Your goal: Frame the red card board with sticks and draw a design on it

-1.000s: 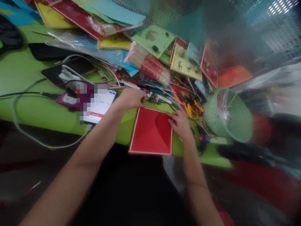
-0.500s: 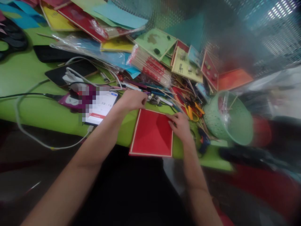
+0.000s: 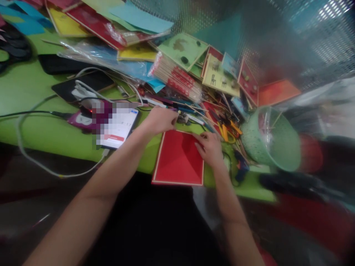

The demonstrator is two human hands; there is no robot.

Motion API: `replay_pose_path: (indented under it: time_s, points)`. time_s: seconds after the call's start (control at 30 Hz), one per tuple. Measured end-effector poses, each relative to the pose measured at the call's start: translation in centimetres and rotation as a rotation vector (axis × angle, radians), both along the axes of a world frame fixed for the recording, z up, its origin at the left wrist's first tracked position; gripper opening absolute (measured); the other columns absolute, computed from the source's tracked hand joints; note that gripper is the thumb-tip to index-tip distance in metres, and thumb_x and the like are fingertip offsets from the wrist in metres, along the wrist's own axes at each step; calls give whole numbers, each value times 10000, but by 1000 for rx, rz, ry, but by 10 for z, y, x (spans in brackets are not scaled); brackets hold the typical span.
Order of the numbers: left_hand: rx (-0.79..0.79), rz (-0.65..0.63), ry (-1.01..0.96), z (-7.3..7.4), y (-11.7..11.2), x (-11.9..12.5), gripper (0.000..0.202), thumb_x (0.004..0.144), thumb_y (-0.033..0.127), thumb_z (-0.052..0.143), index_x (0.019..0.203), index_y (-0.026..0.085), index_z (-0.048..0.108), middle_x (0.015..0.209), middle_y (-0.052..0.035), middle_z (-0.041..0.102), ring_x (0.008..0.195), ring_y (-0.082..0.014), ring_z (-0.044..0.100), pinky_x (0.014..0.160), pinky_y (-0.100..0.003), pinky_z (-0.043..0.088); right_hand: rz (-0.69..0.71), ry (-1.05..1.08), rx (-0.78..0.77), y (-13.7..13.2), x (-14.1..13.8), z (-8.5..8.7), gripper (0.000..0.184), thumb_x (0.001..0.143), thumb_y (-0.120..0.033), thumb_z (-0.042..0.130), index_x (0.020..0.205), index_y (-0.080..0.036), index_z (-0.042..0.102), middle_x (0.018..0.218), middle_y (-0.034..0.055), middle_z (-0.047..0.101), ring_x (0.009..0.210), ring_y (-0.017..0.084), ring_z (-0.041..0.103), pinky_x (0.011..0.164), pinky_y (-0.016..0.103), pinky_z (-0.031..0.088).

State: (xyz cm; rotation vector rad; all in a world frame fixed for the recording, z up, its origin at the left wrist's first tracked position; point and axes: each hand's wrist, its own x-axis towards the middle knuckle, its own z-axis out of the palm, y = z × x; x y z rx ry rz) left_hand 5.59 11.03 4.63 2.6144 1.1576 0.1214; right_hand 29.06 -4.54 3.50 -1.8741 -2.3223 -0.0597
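A red square board with pale stick strips along its edges lies flat at the table's front edge. My left hand is closed, its fingertips bunched at the board's top edge near the left corner; whatever they may pinch is hidden. Over the upper right corner rests my right hand, fingers stretched out, thumb apart on the red surface. Just behind the board lie a white pen-like stick and some small pale pieces. Left of my left forearm, a phone displays a timer.
Behind my hands are packaged sticks, decorated boards and orange-handled scissors. On the right stand a green basket and a blue glue gun. A purple power strip and white cable occupy the left.
My left hand has shifted slightly right along the board's top edge. My right fingers have slid a little left over the corner. The board stays nearly still.
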Motion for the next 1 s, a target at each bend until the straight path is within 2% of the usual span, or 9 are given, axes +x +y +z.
replay_pose_path:
  time_s: [0.13,0.33,0.5,0.6,0.7,0.8,1.0]
  points:
    - [23,-16,-37,-1,-10,9,128,812,253,645,899,236,737,984,-50,797,1030,-281,730,938,-405,466,30,-18,-66,1,-11,1,456,1041,-376,519,1449,-215,641,1280,143,655,1133,317,543,954,463,433]
    - [39,-58,-97,-1,-12,11,204,840,171,591,935,237,760,1049,-47,797,1067,-257,718,953,-393,468,22,3,-87,2,-16,1,473,1042,-368,504,1472,-211,619,1258,148,665,1154,324,544,969,463,433]
    - [161,-19,-204,6,-40,0,307,978,186,482,1004,212,787,1092,-91,781,1142,-290,679,972,-439,472,45,52,-66,2,-10,-2,450,1036,-347,524,1449,-215,645,1244,146,682,1146,312,577,981,459,447]
    - [168,94,-283,-1,-63,-16,367,1037,232,434,1209,248,758,1272,-79,752,1206,-299,643,1010,-474,469,52,116,-60,1,-4,-2,443,1056,-367,491,1450,-227,638,1257,138,691,1163,305,592,999,461,455]
    - [144,203,-298,-15,-78,-32,390,1051,233,418,1262,268,744,1297,-76,741,1259,-302,625,1019,-482,480,29,165,-34,-1,4,0,433,1067,-391,472,1422,-222,656,1243,133,703,1180,304,599,1011,461,453]
    - [156,210,-286,-23,-84,-41,389,1058,244,422,1287,270,735,1313,-77,731,1294,-314,606,1033,-495,477,3,172,3,-3,9,2,399,1060,-376,490,1359,-216,700,1200,129,719,1160,306,610,995,462,449]
    - [155,182,-235,-26,-86,-38,367,1038,228,465,1271,253,748,1251,-111,742,1273,-340,595,1013,-532,483,-14,165,-1,-4,10,2,358,1045,-344,523,1293,-206,741,1134,115,742,1094,299,621,959,456,446]
